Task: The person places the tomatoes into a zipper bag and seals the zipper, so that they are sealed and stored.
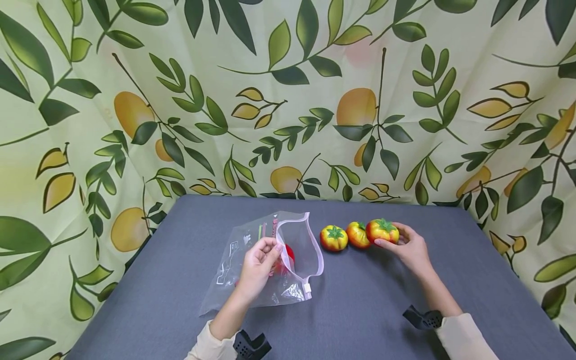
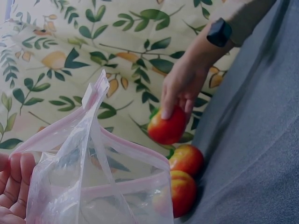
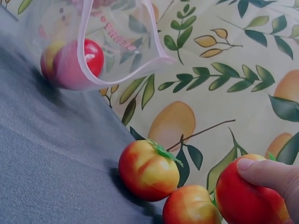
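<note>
My left hand (image 1: pixel 257 270) pinches the pink-edged rim of a clear zip bag (image 1: pixel 240 240), whose mouth gapes toward the right. Inside the bag lie a glossy red fruit (image 3: pixel 94 58) and a yellowish-red one (image 3: pixel 49 60), seen through the plastic in the right wrist view. To the right, my right hand (image 1: pixel 413 251) grips a red-yellow tomato (image 1: pixel 380 232) with a green leafy top, thumb on its side. Two similar tomatoes, the left one (image 1: pixel 334 240) and the middle one (image 1: pixel 356 234), sit side by side on the table, between the bag and that hand.
A white slider (image 1: pixel 307 288) sits at the near end of the bag's zip. The grey cloth-covered table (image 1: pixel 360 315) runs back to a leaf-and-fruit patterned curtain (image 1: pixel 252 150). Each wrist wears a dark strap mount (image 1: pixel 422 318).
</note>
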The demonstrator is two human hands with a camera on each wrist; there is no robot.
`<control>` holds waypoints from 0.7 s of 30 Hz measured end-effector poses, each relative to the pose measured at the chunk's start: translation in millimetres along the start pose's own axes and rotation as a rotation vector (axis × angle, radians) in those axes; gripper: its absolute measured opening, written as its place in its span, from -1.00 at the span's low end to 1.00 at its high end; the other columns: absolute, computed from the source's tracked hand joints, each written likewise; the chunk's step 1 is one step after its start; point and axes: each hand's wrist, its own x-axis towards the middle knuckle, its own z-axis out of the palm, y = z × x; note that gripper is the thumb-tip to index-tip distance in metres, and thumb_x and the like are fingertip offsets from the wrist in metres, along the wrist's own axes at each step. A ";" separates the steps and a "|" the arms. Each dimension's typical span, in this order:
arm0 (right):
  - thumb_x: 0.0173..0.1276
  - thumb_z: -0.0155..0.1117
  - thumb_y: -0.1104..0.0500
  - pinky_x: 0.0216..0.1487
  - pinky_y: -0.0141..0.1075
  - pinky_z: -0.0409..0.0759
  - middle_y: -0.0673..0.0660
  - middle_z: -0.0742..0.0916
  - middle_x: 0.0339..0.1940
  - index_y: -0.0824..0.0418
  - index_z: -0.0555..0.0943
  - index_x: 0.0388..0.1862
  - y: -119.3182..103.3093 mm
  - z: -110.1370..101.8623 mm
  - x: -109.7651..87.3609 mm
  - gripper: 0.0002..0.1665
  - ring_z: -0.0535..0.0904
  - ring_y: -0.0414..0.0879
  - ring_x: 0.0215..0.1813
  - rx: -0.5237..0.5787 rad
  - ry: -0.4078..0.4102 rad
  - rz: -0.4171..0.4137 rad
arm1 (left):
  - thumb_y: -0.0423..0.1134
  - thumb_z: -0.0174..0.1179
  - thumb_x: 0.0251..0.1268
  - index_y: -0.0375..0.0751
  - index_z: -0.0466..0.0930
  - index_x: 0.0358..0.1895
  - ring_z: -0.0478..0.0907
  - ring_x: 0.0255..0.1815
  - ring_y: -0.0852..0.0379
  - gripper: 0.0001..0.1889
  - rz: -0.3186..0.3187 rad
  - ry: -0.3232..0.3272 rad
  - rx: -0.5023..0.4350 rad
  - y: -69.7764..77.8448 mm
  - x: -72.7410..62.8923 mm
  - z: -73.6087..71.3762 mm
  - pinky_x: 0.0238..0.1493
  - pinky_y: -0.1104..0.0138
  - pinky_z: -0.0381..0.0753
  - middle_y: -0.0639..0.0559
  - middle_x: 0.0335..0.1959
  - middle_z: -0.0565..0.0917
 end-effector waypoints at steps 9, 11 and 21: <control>0.21 0.39 -0.09 0.01 -0.59 0.57 0.42 0.46 0.34 0.35 0.25 0.40 -3.4 2.9 -4.3 -0.06 0.48 0.27 0.28 -0.007 -0.017 -0.021 | -0.42 0.02 0.38 -0.63 0.37 -0.18 0.26 -0.65 0.41 -0.78 0.001 -0.004 0.005 -0.5 -0.1 -0.1 -0.69 0.53 0.24 0.26 -0.55 0.48; 0.21 0.39 -0.09 0.09 -0.47 0.61 0.42 0.46 0.34 0.34 0.24 0.41 -4.1 3.6 -5.2 -0.06 0.47 0.27 0.29 -0.009 -0.023 -0.021 | -0.41 0.02 0.39 -0.63 0.37 -0.17 0.26 -0.65 0.41 -0.78 0.004 -0.006 0.005 -0.4 -0.2 0.0 -0.69 0.53 0.25 0.26 -0.55 0.48; 0.19 0.41 -0.04 -0.11 -0.75 0.45 0.42 0.49 0.30 0.34 0.28 0.37 -8.1 8.5 -9.8 -0.11 0.51 0.27 0.25 0.008 -0.027 -0.056 | -0.41 0.03 0.38 -0.63 0.38 -0.16 0.30 -0.62 0.42 -0.78 -0.003 -0.005 0.008 0.0 -0.4 0.3 -0.68 0.53 0.27 0.26 -0.54 0.49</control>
